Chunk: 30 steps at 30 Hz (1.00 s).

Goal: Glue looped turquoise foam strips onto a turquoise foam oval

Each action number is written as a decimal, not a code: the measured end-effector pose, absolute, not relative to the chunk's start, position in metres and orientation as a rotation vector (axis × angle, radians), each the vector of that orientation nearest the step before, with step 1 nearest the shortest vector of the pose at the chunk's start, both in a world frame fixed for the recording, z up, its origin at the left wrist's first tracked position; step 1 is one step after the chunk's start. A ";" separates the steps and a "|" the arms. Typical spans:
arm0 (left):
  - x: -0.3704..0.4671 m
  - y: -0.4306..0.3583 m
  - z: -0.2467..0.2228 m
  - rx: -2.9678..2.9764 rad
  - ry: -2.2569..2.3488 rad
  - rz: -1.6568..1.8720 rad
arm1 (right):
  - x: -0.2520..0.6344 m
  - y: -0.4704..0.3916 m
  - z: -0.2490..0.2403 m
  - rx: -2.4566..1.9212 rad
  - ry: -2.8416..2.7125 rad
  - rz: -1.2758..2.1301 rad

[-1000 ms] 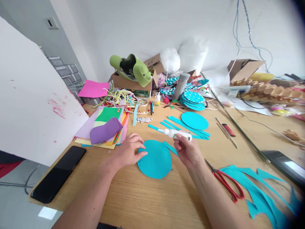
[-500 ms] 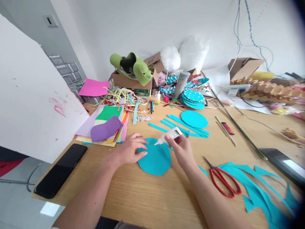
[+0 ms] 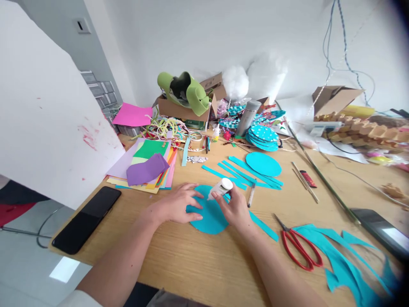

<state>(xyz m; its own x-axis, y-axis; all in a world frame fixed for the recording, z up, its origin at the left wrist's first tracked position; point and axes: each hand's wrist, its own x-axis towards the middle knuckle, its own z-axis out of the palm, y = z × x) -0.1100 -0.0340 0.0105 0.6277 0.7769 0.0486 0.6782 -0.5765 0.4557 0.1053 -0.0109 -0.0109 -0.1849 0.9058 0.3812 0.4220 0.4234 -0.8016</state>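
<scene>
A blue paper disc (image 3: 209,217) lies on the wooden table in front of me. My left hand (image 3: 182,204) rests on its left edge, fingers spread and flat. My right hand (image 3: 234,209) is wrapped round a white glue bottle (image 3: 221,187), tilted with its nozzle down at the upper part of the disc. Whether the tip touches the paper I cannot tell. Blue paper strips (image 3: 236,172) and a second blue disc (image 3: 263,164) lie beyond my right hand. A pen (image 3: 252,195) is just right of that hand.
Red-handled scissors (image 3: 298,245) and blue scraps (image 3: 343,260) lie at the right. Coloured paper sheets (image 3: 150,164) are stacked at the left, near a black phone (image 3: 86,219). A metal flask (image 3: 247,118) and craft supplies stand behind; a long stick (image 3: 319,172) crosses the right side.
The glue bottle has swung more upright, its base now facing me more, and my right hand has turned and moved left with it. The view has shifted slightly. My left hand stays on the disc.
</scene>
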 end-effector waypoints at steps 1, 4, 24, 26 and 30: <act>-0.110 -0.034 0.010 2.457 1.161 0.342 | 0.105 -0.011 -0.011 -1.146 -1.794 0.675; -0.110 -0.034 0.009 2.455 1.168 0.348 | 0.104 -0.011 -0.011 -1.148 -1.810 0.649; -0.111 -0.034 0.009 2.466 1.140 0.388 | 0.104 -0.012 -0.012 -1.149 -1.823 0.619; -0.111 -0.034 0.008 2.463 1.135 0.398 | 0.104 -0.011 -0.013 -1.161 -1.820 0.612; -0.111 -0.034 0.008 2.453 1.143 0.396 | 0.104 -0.011 -0.013 -1.164 -1.827 0.607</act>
<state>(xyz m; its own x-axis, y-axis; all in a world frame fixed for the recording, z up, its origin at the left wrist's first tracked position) -0.1108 -0.0344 0.0083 0.6249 0.7762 0.0840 0.6617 -0.5836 0.4708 0.1036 -0.0113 -0.0126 -0.1919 0.8941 0.4047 0.4742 0.4455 -0.7593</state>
